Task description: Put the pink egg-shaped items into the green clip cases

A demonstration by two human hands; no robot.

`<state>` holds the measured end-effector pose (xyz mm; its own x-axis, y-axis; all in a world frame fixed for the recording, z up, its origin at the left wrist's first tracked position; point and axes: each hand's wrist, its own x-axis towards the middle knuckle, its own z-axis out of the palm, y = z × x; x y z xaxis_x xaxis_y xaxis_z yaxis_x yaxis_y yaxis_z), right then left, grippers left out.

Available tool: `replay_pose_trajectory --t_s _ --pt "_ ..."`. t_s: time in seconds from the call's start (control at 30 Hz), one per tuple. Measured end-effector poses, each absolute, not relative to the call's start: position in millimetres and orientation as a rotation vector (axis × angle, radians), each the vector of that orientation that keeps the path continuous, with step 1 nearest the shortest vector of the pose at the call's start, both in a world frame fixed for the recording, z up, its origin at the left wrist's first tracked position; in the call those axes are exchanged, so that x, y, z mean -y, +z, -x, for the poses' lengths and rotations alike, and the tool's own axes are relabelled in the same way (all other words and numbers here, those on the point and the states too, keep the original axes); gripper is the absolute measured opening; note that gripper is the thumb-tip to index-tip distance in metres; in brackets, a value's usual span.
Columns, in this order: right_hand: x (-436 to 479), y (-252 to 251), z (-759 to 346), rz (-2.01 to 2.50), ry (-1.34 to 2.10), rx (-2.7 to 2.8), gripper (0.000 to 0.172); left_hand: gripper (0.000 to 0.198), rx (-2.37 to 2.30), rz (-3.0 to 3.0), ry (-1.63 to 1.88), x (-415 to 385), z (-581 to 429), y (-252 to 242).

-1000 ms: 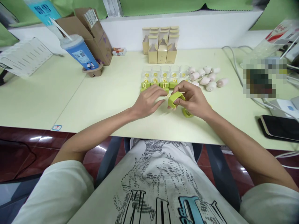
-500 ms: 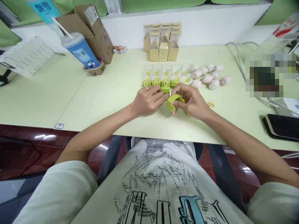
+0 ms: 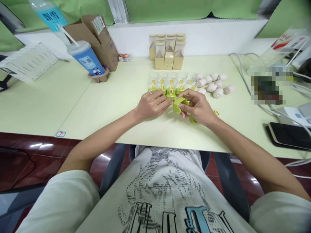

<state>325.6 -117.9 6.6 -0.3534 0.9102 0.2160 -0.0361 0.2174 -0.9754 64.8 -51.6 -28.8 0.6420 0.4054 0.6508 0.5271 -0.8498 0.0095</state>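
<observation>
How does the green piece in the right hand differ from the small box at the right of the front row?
Colour: the green piece is yellow-green; the small box is pale tan.
Shape: the green piece is curved; the small box has flat sides.
Position: the right hand holds the green piece, while the small box stands on the table.
Both look open on one side.

Your bare left forearm (image 3: 107, 139) slants forward and inward, ending in your bare left hand (image 3: 152, 105), back upward, fingers bent toward the right. Your bare right forearm (image 3: 247, 149) mirrors that slant, your bare right hand (image 3: 200, 108) turned inward, thumb and fingers pinching, both hands close together before your torso (image 3: 167, 191).
</observation>
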Motion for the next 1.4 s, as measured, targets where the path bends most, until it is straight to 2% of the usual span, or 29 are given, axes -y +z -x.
replay_pose_trajectory --t_s 0.27,0.43,0.63,0.77,0.9,1.03,1.23,1.4 --pt "95 5 -359 0.887 1.069 1.579 0.051 0.055 0.949 2.444 -1.242 31 -38 -24" --pt "87 -2 -376 0.956 0.865 1.771 0.041 0.057 1.105 2.383 -1.314 24 -35 -26" --pt "84 -9 -378 1.084 0.549 1.861 0.029 0.039 1.339 2.329 -1.403 16 -29 -26" --pt "85 -17 -372 1.133 0.478 1.86 0.027 0.025 1.426 2.314 -1.467 8 -25 -31" --pt "87 -19 -369 1.188 0.472 1.851 0.027 0.019 1.511 2.329 -1.472 2 -24 -37" --pt "88 -18 -367 1.259 0.426 1.902 0.025 0.026 1.598 2.361 -1.44 -3 -23 -44" --pt "87 -19 -362 1.319 0.438 1.89 0.021 0.046 1.578 2.441 -1.469 -2 -25 -47" --pt "88 -20 -362 1.322 0.435 1.879 0.025 0.048 1.612 2.47 -1.401 5 -28 -43"
